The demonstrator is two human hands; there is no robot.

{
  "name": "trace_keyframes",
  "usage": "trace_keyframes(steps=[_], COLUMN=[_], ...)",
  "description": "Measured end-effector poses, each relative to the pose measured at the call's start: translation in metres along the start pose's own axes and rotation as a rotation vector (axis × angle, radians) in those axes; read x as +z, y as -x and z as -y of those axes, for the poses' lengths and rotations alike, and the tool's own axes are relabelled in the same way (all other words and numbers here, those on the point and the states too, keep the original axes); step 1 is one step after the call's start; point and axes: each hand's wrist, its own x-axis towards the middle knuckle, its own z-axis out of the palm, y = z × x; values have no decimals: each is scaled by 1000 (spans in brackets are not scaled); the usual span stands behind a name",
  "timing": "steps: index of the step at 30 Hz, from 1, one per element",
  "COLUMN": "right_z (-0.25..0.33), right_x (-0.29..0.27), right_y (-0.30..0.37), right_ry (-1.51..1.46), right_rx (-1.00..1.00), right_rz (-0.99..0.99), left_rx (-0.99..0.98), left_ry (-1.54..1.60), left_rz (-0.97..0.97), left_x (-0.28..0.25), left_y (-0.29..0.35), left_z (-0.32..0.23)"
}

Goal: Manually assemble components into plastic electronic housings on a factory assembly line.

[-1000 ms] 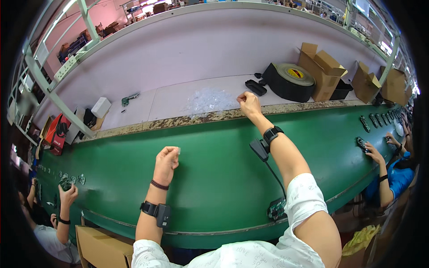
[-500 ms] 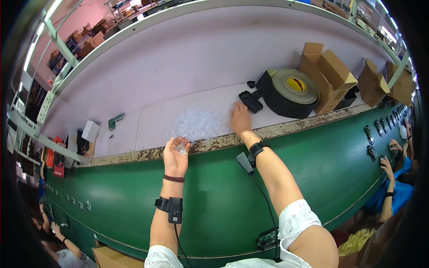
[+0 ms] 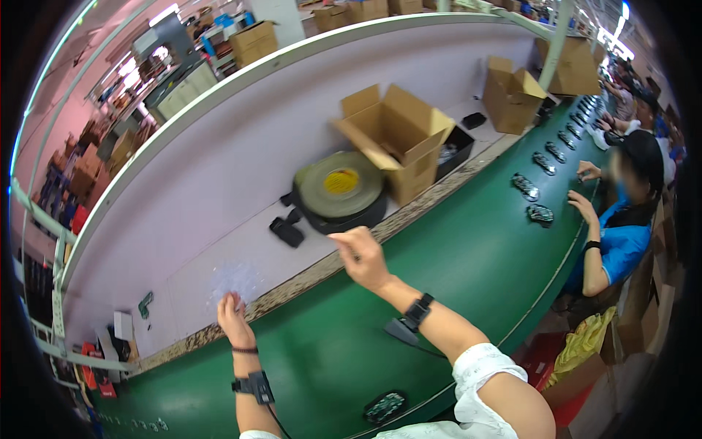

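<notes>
Fingers [image 3: 344,238] on the right hand [image 3: 362,257] look pinched together near the tape roll [image 3: 338,192], mid-frame. Left hand [image 3: 235,323], lower left by clear bits [image 3: 238,276]: can't tell its grip.

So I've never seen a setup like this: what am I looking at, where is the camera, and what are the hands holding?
There is no robot here: these are a person's own bare hands, seen from a camera worn on the head and looking down. The view is very wide, so straight edges look bent. Small dark boxes are strapped to the wrists. The left hand is at the near edge of a pile of clear pieces on the pale shelf. The right hand appears just below the big roll. A circuit board lies on the green table. I cannot tell whether either hand holds anything.
</notes>
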Motion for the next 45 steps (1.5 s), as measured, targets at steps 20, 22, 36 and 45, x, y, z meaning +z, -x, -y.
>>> trace_keyframes(steps=[20, 22, 36, 45], right_z=[-225, -232, -159, -61], right_x=[-200, -182, -157, -43], right_y=[-104, -105, -7, -94], right_ry=[134, 131, 209, 110], right_rx=[1311, 1313, 612, 139], right_rz=[-49, -65, -338, 490], left_rx=[-525, -526, 228, 614], left_ry=[-495, -531, -680, -992], left_rz=[357, 351, 93, 271], left_x=[106, 109, 208, 219], left_y=[222, 221, 96, 118], left_z=[66, 64, 22, 25])
